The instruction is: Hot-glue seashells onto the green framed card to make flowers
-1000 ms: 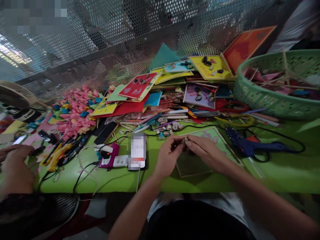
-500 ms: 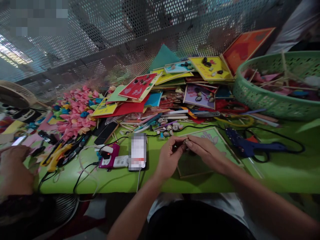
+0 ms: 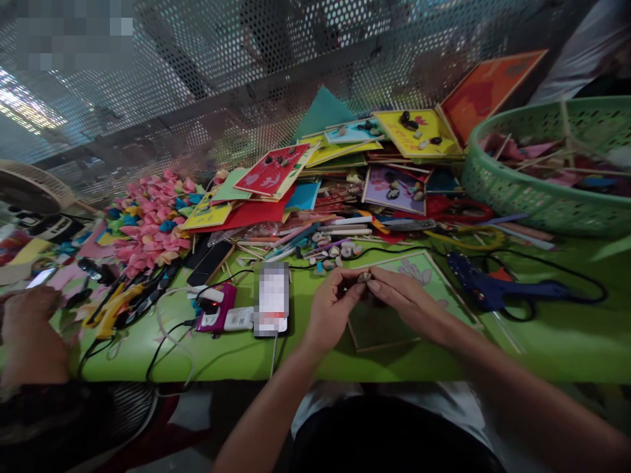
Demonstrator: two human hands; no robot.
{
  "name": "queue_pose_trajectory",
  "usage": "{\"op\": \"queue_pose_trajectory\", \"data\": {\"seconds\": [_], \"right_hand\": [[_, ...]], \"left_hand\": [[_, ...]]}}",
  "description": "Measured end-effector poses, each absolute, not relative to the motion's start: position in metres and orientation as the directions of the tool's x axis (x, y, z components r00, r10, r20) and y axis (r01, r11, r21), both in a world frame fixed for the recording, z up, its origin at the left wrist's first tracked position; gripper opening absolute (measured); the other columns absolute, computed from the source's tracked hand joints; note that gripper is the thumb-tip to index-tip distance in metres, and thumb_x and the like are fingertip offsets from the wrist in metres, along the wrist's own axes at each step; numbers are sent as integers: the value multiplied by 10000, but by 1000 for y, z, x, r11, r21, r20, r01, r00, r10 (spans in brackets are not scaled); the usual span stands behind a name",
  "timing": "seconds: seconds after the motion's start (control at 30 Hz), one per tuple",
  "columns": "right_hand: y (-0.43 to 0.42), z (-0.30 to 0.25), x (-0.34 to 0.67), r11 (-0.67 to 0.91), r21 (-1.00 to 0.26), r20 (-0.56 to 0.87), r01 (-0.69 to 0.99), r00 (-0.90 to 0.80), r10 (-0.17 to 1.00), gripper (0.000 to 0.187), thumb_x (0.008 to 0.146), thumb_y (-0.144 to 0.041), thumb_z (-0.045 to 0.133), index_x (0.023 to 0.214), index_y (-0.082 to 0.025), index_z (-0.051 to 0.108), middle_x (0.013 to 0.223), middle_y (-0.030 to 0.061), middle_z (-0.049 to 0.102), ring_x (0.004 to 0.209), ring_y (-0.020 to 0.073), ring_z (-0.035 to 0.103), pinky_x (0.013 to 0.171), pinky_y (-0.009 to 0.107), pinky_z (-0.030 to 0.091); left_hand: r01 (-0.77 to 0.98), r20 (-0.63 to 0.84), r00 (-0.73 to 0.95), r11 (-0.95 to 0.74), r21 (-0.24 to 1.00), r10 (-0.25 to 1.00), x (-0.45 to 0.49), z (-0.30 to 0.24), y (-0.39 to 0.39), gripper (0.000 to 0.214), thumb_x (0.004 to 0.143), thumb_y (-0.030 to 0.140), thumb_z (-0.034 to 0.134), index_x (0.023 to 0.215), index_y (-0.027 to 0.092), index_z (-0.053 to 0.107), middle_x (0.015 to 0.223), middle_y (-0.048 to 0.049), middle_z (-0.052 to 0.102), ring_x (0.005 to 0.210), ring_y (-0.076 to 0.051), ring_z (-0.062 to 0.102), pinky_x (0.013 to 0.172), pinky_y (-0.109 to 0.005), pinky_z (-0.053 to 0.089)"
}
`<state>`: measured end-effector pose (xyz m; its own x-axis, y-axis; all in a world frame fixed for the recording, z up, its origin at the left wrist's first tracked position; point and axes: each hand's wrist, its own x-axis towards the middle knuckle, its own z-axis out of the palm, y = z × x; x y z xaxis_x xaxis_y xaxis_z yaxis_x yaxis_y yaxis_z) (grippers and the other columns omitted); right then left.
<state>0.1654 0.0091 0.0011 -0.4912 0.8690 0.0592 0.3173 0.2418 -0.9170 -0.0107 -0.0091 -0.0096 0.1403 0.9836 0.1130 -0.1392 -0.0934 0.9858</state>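
My left hand (image 3: 332, 305) and my right hand (image 3: 407, 295) meet over a green card (image 3: 382, 335) framed with thin sticks, which lies on the table. Between the fingertips of both hands is a small roundish brown pebble (image 3: 364, 278), partly covered by the thumbs and fingers. Both hands are closed in a pinch around it. A pale flower-like drawing shows on the card's far part, while its near part lies in the shadow of my hands. Several pebbles (image 3: 348, 249) lie loose just beyond my left hand. To the right of the card rests a blue glue gun (image 3: 497, 289).
A phone (image 3: 271, 299) and a purple power strip (image 3: 224, 305) with cables lie left of my hands. Behind stand stacked coloured cards (image 3: 273, 171), pink paper flowers (image 3: 152, 223) and a green basket (image 3: 537, 194). Another person's hand (image 3: 34, 318) is at the far left.
My fingers have turned the pebble slightly, and more of it shows now. The view has shifted a little; the card and glue gun stay in place.
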Motion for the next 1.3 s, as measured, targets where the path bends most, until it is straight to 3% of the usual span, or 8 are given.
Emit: {"op": "queue_pose_trajectory", "data": {"seconds": [0.23, 0.57, 0.83, 1.3], "right_hand": [[9, 0, 164, 235, -933, 77, 273, -486, 871, 382, 1035, -551, 421, 839, -233, 503, 839, 10, 599, 761, 183, 501, 690, 313, 367], [9, -2, 165, 250, -913, 65, 322, -490, 869, 352, 1040, -520, 406, 873, -231, 517, 856, 18, 605, 774, 191, 511, 704, 322, 379], [10, -2, 165, 297, -867, 86, 401, -466, 881, 359, 1040, -514, 410, 828, -237, 493, 814, 12, 617, 730, 186, 514, 665, 316, 363], [8, -3, 167, 264, -907, 68, 329, -505, 861, 360, 1045, -540, 429, 871, -233, 500, 877, 5, 632, 785, 182, 536, 705, 308, 390]], "left_hand": [[-108, 150, 137, -135, 985, 979, -8, -8, -11, 273, 903, 435, 750, 1025, 196, 700, 969, -49, 733, 872, -170, 656, 794, -290, 529], [-116, 127, 156, -110, 987, 980, -10, -11, -10, 278, 920, 431, 730, 1048, 187, 689, 955, -43, 716, 837, -159, 634, 782, -286, 518], [-8, 168, 124, -168, 986, 978, -8, -9, -12, 257, 937, 431, 701, 1031, 193, 687, 994, -62, 739, 893, -184, 662, 806, -298, 513], [-84, 119, 144, -107, 991, 982, -10, -10, -11, 261, 920, 409, 727, 1042, 180, 689, 969, -51, 728, 874, -171, 642, 805, -286, 515]]}}
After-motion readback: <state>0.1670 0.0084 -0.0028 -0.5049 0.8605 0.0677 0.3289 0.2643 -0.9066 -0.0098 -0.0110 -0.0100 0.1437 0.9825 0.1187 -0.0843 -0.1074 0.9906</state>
